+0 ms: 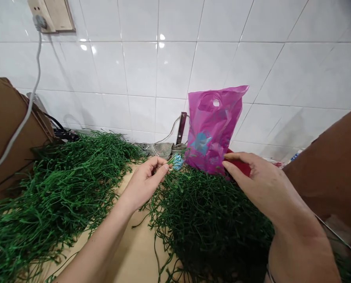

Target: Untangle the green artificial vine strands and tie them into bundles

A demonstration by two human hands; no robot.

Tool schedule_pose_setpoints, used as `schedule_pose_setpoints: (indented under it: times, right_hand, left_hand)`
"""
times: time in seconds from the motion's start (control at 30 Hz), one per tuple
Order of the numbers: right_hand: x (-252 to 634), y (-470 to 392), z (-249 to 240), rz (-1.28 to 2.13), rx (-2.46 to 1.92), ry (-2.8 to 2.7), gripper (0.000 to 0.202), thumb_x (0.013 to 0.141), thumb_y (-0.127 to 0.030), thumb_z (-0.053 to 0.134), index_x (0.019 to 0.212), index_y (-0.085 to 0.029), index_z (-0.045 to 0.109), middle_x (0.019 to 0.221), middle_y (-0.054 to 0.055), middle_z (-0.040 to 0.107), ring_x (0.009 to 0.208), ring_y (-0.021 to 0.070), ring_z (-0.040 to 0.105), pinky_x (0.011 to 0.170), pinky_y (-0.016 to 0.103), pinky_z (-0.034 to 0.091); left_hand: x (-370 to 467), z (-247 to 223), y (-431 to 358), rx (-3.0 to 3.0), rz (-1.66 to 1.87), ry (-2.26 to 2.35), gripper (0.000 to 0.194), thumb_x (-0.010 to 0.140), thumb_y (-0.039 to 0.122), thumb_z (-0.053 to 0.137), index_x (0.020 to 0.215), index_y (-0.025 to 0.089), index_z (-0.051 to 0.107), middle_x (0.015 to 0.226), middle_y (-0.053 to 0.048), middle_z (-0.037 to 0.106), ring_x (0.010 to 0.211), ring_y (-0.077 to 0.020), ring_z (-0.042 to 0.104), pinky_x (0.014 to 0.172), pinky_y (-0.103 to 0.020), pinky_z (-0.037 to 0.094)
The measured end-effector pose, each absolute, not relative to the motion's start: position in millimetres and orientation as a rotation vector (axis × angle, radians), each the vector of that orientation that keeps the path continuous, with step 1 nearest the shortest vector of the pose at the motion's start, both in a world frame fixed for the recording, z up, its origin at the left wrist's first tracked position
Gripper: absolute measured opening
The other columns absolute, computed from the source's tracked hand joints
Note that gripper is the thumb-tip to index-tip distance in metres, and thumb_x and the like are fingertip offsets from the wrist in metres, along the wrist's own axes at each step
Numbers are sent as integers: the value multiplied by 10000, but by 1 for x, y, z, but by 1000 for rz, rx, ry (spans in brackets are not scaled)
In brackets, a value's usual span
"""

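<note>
My left hand (150, 177) pinches thin green stems with a small light-blue artificial flower (178, 161) at their end, just left of the purple plastic bag (212, 129). The bag stands upright against the wall, with a punched handle hole and a blue print. My right hand (252, 177) has thumb and forefinger brought together at the bag's lower right edge. Whether they grip the bag or something tiny is hard to see. Under both hands lies a heap of dark green artificial stems (210, 220).
A second heap of green stems (69, 181) covers the left of the tan tabletop (134, 247). Cardboard boxes stand at left (13, 133) and right (331, 173). A grey power cable (37, 70) hangs from a wall socket. Behind my right hand shows a red container (240, 166).
</note>
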State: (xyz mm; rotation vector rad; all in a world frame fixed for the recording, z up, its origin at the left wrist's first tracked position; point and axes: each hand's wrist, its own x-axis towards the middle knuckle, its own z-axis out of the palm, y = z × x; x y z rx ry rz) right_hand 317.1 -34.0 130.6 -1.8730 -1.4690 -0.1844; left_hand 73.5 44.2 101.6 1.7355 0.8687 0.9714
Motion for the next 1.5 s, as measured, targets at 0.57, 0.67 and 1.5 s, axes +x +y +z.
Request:
schedule_pose_setpoints:
  times: [0.57, 0.67, 1.5]
  right_hand:
    - [236, -9, 114, 53, -1418, -1717, 140, 941, -261, 572, 910, -223, 703, 1006, 49, 709, 1009, 235, 607, 939, 383, 441]
    - [235, -11, 120, 182, -1436, -1649, 253, 982, -332, 484, 907, -230, 703, 1020, 53, 721, 1020, 241, 620, 939, 379, 444]
    - [231, 26, 74, 186, -1452, -1578, 119, 894, -260, 459, 879, -231, 574, 947, 68, 623, 938, 241, 548, 877, 382, 456]
  left_hand:
    - [73, 103, 47, 1550, 1049, 676, 176, 919, 338, 587, 910, 170, 637, 703, 46, 495, 651, -107, 435, 626, -234, 339]
    - [73, 102, 47, 1564, 1049, 694, 172, 918, 340, 588, 901, 175, 634, 691, 48, 491, 651, -110, 440, 633, -236, 344]
    - [79, 97, 44, 1951, 971, 939, 255, 929, 344, 508, 724, 192, 530, 677, 35, 456, 670, -141, 411, 628, -256, 314]
